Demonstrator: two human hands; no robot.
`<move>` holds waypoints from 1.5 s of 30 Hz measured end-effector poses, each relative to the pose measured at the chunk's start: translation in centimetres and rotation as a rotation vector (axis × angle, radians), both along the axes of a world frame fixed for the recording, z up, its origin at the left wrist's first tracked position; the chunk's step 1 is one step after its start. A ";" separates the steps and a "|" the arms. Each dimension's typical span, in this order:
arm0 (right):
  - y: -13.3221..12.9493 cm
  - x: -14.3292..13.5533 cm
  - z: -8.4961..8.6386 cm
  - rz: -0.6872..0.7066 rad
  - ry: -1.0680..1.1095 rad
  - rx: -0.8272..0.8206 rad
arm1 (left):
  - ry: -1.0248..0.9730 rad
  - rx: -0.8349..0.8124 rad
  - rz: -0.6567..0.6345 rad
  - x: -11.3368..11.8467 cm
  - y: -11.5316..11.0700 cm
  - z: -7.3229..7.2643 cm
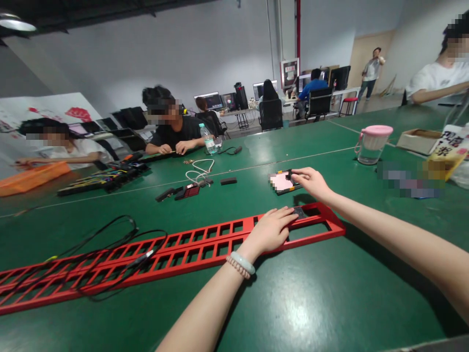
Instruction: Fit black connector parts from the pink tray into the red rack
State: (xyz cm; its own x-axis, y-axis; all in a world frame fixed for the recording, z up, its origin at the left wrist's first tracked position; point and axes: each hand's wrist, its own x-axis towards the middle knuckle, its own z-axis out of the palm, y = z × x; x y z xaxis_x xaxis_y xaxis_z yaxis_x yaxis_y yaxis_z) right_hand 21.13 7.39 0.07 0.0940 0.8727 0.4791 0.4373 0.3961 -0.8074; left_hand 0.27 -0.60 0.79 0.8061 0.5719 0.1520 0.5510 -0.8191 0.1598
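Note:
A long red slotted frame [216,247] lies across the green table. My left hand [269,229] rests on its right part, palm down with fingers stretched out. The fingertips touch a dark flat piece [299,212] set in the frame. Beyond the frame, my right hand [311,182] is closed in a pinch at a small black item over the right side of a phone-like object [281,182] with a pink face and black edges; the item is too small to name. Black cables [126,281] lie over the frame's left half.
Black blocks [228,181] and a white cable [201,168] lie beyond the frame. Further off are a bottle [208,139], a pink-lidded jug [373,144], an open box [417,141], wired parts [110,178] and an orange tray [34,179]. People sit around the table.

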 end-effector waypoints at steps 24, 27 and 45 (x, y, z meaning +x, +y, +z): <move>-5.3 2.1 -3.0 0.189 -0.134 -0.096 | -0.008 0.008 0.012 -0.1 0.3 0.1; -5.4 2.1 -3.1 0.187 -0.170 -0.094 | -0.005 0.009 0.010 -0.1 0.2 0.1; -5.5 2.3 -2.8 0.276 -0.335 -0.060 | 0.008 0.000 0.012 -0.3 0.3 0.1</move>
